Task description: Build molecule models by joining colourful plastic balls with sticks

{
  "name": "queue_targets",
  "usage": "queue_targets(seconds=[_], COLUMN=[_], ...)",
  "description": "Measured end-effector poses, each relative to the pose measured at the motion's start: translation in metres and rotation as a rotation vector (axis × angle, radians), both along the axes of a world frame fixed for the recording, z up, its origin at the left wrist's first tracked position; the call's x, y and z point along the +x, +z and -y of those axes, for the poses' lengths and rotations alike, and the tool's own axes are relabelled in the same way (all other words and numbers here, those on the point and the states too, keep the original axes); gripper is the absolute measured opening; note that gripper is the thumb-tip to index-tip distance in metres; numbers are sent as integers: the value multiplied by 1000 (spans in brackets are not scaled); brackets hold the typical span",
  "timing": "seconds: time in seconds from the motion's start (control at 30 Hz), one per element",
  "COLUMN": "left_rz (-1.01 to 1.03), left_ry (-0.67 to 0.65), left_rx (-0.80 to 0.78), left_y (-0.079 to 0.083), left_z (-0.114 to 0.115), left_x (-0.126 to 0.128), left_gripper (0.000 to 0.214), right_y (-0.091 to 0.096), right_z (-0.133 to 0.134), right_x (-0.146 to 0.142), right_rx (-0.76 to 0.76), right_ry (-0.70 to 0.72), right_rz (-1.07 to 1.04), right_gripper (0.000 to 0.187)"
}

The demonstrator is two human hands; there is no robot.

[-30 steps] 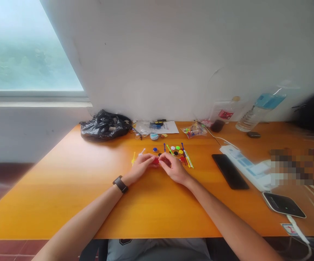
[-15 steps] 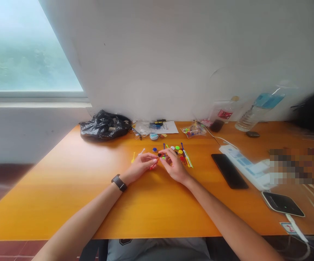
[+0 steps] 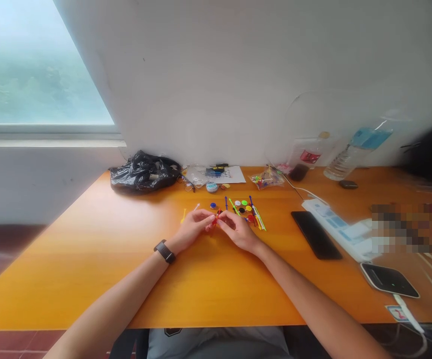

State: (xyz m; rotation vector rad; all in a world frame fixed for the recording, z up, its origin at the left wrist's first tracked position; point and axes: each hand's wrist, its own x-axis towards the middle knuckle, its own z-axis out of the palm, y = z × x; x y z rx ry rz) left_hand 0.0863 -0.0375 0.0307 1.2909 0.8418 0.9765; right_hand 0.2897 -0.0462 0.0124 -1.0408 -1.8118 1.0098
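My left hand point(image 3: 193, 227) and my right hand point(image 3: 237, 229) meet at the middle of the orange table point(image 3: 89, 259), fingertips pinched together on a small red plastic piece point(image 3: 217, 217). My left wrist wears a dark watch point(image 3: 164, 252). Just beyond the hands lie small coloured discs point(image 3: 243, 205) and thin coloured sticks point(image 3: 259, 218). A yellow stick point(image 3: 183, 216) and a white stick point(image 3: 196, 207) lie to the left of them.
A black plastic bag point(image 3: 143, 172), a paper with small parts point(image 3: 219, 174) and a clear packet point(image 3: 266, 179) sit at the back. On the right are a black phone point(image 3: 316, 234), a white power strip point(image 3: 337, 229), a water bottle point(image 3: 358, 152), a second device point(image 3: 390, 280) and cables.
The fingertips parted slightly half a second ago, showing a red stick in the left hand, then came together again on the red piece. Both hands stayed in place.
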Motion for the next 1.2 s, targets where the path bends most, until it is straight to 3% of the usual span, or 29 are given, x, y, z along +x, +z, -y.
queue_targets(seconds=[0.33,0.43,0.57,0.67,0.73,0.93,1.2], left_rz=[201,182,87,45,37,39,25], left_ry=[28,50,93,111,104,106,91], left_rx=[-214,-179,-65,-21,-19,-51,-60], left_y=[-15,-14,-13,-14,-15,-17,-13], left_z=[-5,-5,-5,-6,-6,-5,-4], left_x=[-2,-2,-2,-2,-2,-2,-2], left_gripper=[32,32,34,35,35,33,31], right_y=[-3,-5,-5,-4,-4,-4,-5], right_z=[-2,-3,-4,-5,-7,-9,-7], right_x=[2,1,3,7,9,6,2], right_rx=[-13,-20,-52,-139,-156,-114,-102], right_ry=[-33,-65,-82,-32,-33,-93,-83], right_rz=[3,-27,-50,-35,-54,-155,-102], right_gripper=[32,31,39,65,72,46,36])
